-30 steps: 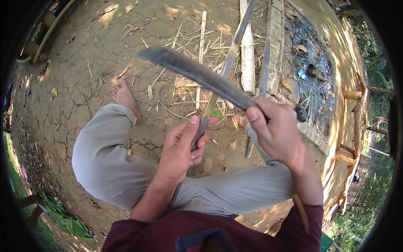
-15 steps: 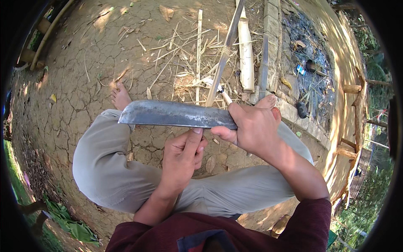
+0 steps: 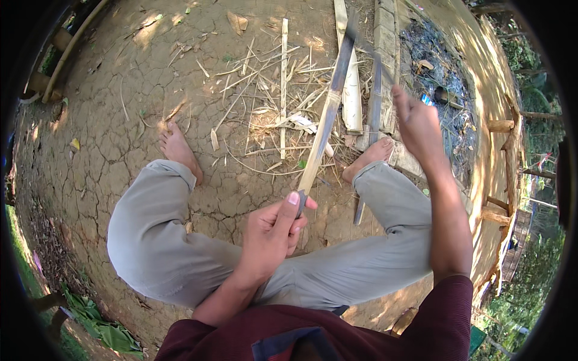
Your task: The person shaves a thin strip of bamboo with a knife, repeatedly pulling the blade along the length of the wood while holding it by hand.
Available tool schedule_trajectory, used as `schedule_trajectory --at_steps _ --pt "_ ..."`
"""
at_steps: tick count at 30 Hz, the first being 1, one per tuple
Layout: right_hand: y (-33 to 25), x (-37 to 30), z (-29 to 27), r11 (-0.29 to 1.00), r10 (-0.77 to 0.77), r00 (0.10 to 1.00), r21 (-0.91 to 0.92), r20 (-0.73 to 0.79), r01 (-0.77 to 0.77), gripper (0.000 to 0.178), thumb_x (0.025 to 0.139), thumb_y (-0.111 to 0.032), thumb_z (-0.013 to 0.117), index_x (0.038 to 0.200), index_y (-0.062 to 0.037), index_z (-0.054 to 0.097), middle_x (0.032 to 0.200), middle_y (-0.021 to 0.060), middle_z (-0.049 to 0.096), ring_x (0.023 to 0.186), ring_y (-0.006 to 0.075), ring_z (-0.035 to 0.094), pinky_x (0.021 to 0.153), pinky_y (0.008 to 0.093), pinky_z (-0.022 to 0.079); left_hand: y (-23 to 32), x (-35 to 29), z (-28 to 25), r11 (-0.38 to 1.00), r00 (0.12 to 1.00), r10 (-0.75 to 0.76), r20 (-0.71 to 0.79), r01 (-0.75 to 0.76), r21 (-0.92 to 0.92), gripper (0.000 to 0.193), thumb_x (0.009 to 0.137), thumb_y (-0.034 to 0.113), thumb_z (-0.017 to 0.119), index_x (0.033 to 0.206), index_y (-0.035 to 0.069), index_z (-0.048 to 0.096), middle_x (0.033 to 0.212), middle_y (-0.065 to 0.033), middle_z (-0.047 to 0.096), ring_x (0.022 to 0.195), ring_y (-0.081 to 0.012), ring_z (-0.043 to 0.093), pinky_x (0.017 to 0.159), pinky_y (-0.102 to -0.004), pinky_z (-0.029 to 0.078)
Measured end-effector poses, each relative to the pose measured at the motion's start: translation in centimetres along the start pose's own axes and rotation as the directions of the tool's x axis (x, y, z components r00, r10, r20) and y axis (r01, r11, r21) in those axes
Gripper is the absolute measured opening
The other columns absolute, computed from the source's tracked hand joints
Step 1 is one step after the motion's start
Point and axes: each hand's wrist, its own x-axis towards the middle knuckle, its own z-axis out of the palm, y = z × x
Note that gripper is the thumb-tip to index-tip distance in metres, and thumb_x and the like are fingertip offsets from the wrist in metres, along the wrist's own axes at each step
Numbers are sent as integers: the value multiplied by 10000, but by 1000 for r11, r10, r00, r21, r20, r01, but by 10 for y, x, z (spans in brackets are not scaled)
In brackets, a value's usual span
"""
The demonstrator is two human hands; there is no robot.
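My left hand (image 3: 271, 231) is closed around the near end of a long split bamboo strip (image 3: 325, 120), its thumb lying on top. Pale near the hand and dark further out, the strip slants away over the ground. Further out to the right, my right hand (image 3: 418, 129) grips a machete, its handle hidden in the fist. The machete blade (image 3: 365, 44) is seen nearly edge-on and smeared by motion; it reaches away to the left, across or over the strip's far part. Whether it touches the strip I cannot tell.
Bamboo slivers (image 3: 283, 90) litter the cracked earth ahead, beside a wide split bamboo piece (image 3: 351, 96) and a dark strip (image 3: 376, 102). My bare feet (image 3: 179, 147) flank this. A brick edging (image 3: 386, 36) borders an ash bed (image 3: 433, 66) at the right; beyond stands a wooden rail (image 3: 503, 126).
The machete has swung from across my lap to far out on the right, turning its blade edge-on. My left hand, formerly near the blade, now grips the bamboo strip's end.
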Motion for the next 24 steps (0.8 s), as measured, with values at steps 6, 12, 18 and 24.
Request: schedule_trajectory --at_steps 6,12,18,24 --pt "54 -14 -17 989 -33 988 135 -152 54 717 1037 -555 366 617 17 469 521 106 427 507 215 385 513 394 336 1 13 3 999 997 41 69 -39 -37 439 1072 395 404 1073 6 606 700 37 426 479 1 274 404 -188 191" --pt "-40 -74 1 870 -493 851 81 180 487 591 941 -565 557 738 -11 576 522 147 578 500 339 638 457 421 487 8 11 2 999 998 44 41 -44 -16 436 1068 412 404 1005 30 606 688 50 437 489 -2 308 409 -188 224" --pt "-48 -99 28 757 -643 738 28 202 652 639 875 -644 590 678 -38 554 490 123 565 440 284 618 408 396 481 -3 13 2 988 989 142 -36 -139 70 339 1074 331 421 943 51 560 700 31 447 478 -13 296 403 -200 202" --pt "-41 -89 35 673 -732 671 -30 118 739 651 837 -682 605 670 -55 559 493 106 560 438 280 614 416 404 483 -7 11 1 978 984 179 3 -178 112 349 1079 334 401 926 55 544 688 37 433 480 -12 298 406 -200 216"
